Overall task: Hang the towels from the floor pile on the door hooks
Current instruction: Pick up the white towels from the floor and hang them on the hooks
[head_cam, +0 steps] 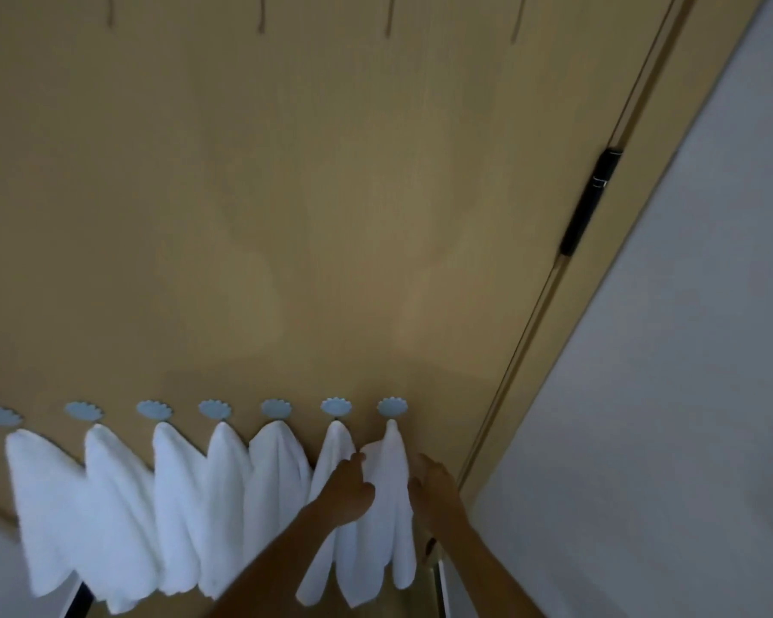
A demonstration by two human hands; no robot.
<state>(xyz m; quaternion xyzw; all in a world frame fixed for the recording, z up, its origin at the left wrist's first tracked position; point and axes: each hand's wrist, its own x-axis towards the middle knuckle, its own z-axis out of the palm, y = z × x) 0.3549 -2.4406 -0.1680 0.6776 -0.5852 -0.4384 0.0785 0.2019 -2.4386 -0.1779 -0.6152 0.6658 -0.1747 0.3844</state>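
Seven hooks filled; the rightmost towel (391, 492) hangs lengthwise between both hands, left hand (347, 492) pinching its edge, right hand (434, 490) loose alongside.

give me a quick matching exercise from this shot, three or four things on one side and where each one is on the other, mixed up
Things:
1. left hand
2. right hand
3. hinge
4. rightmost towel

Places:
A. on the door's right edge, high up
B. hanging from the last hook
C. at the towel's left edge
D. at the towel's right edge

Pairs: 1-C, 2-D, 3-A, 4-B
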